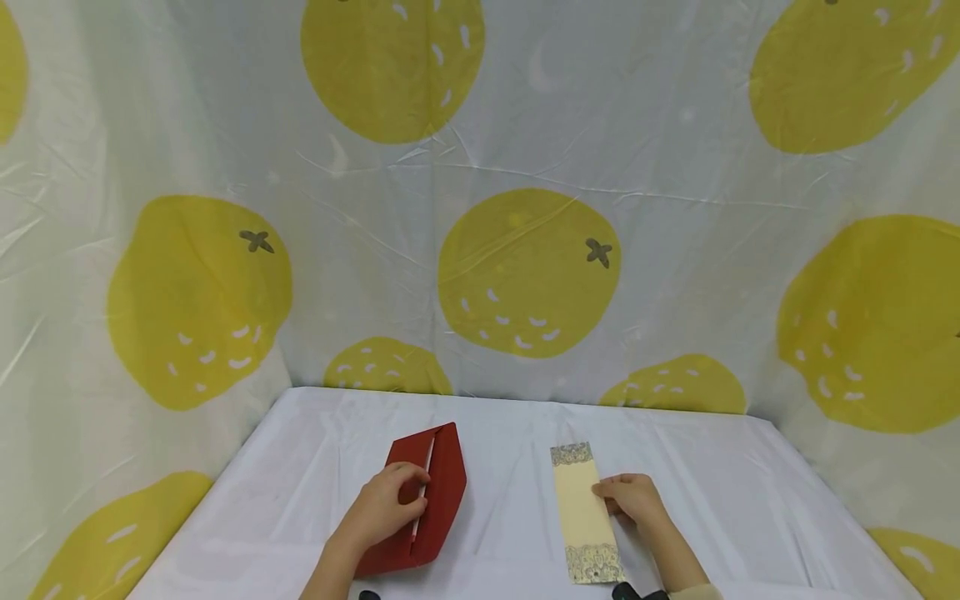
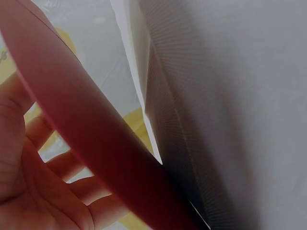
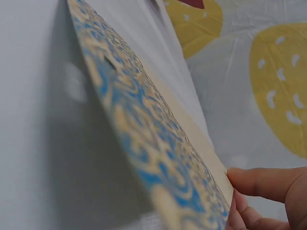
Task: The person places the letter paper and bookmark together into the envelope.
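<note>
On the left, a red envelope (image 1: 447,492) is tilted on the white cloth, its long flap side facing right. A narrow pale strip (image 1: 428,454) shows along its opening. My left hand (image 1: 386,504) grips the envelope at that opening, thumb and fingers curled. In the left wrist view, the fingers (image 2: 67,165) pass behind the red paper. To the right, a cream bookmark (image 1: 583,504) has patterned bands at both ends and a small hole at the near end. My right hand (image 1: 633,498) pinches its right edge. The right wrist view shows the thumb (image 3: 264,182) pressed on the card.
A white cloth (image 1: 510,467) covers the table, with light creases. Behind and at both sides hangs a pale curtain (image 1: 660,283) printed with yellow fruit. Dark camera parts (image 1: 633,592) show at the bottom edge near the wrists.
</note>
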A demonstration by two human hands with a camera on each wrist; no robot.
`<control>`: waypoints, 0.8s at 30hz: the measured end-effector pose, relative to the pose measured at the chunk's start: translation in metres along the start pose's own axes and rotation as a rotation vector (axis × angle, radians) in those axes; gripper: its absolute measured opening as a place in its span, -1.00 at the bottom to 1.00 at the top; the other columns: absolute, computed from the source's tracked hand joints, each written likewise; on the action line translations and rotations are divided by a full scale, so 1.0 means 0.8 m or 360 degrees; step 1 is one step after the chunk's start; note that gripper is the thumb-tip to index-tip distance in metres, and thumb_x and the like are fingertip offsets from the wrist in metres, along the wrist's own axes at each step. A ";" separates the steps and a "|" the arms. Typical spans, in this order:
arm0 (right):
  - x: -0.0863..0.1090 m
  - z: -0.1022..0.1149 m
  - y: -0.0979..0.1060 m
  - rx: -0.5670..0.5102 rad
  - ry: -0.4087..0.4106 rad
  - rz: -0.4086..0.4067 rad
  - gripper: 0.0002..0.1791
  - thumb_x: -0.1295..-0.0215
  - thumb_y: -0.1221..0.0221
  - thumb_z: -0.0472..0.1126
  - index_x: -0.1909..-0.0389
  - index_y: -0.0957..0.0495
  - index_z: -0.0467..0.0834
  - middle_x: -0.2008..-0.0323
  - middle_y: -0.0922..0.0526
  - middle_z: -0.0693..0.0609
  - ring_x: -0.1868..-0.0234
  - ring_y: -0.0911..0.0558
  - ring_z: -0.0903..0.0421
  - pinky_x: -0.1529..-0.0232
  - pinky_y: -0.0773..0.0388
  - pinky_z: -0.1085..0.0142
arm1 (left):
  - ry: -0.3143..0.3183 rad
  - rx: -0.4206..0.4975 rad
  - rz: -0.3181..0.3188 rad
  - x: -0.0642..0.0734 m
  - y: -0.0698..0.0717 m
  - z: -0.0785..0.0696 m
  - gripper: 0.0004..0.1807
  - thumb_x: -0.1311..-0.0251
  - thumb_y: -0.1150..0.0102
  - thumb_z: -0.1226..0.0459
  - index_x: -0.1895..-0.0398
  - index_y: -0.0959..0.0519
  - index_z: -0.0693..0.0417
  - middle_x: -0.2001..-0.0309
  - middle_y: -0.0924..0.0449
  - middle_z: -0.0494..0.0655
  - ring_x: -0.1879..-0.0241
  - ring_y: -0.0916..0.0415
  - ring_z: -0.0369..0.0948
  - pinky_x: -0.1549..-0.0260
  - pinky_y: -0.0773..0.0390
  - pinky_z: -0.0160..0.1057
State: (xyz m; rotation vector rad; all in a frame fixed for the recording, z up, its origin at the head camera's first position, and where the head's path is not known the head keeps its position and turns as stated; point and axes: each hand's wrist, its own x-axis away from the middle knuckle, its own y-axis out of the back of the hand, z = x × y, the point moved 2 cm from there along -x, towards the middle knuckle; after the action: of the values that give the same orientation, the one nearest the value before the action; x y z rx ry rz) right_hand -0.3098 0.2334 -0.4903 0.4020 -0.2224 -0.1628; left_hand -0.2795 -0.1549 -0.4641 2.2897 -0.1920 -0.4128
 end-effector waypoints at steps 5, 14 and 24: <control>0.010 0.002 0.002 -0.0070 -0.0021 0.0027 -0.77 -0.08 -0.27 -0.33 0.27 -0.61 -0.42 0.64 -0.61 0.02 0.63 -0.56 0.19 0.60 -0.44 0.38 | 0.0002 -0.0004 -0.0007 0.000 0.000 -0.001 -0.76 -0.11 -0.32 0.30 0.14 -0.60 -0.06 -0.03 -0.52 -0.09 -0.05 -0.48 -0.04 -0.03 -0.48 0.07; 0.022 0.011 0.004 -0.0123 0.0014 0.0071 -0.78 -0.14 -0.26 -0.33 0.23 -0.60 -0.40 0.55 -0.63 0.01 0.57 -0.60 0.17 0.57 -0.50 0.39 | -0.0013 -0.0001 -0.0020 0.002 0.001 -0.004 -0.76 -0.10 -0.33 0.29 0.15 -0.60 -0.07 -0.01 -0.52 -0.11 -0.05 -0.49 -0.04 -0.03 -0.48 0.06; 0.027 0.019 0.000 -0.0186 0.0052 0.0117 -0.77 -0.21 -0.25 -0.31 0.19 -0.59 -0.40 0.48 -0.62 -0.03 0.52 -0.60 0.12 0.47 -0.60 0.30 | -0.0050 -0.0023 -0.0056 0.002 0.002 -0.007 -0.77 -0.08 -0.35 0.29 0.17 -0.61 -0.07 0.02 -0.53 -0.16 -0.02 -0.51 -0.07 -0.02 -0.48 0.03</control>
State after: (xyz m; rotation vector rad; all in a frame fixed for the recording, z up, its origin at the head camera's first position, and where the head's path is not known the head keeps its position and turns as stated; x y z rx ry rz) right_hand -0.2928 0.2236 -0.4729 0.2796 -0.1943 -0.0965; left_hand -0.2756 -0.1528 -0.4596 2.2762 -0.1641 -0.4667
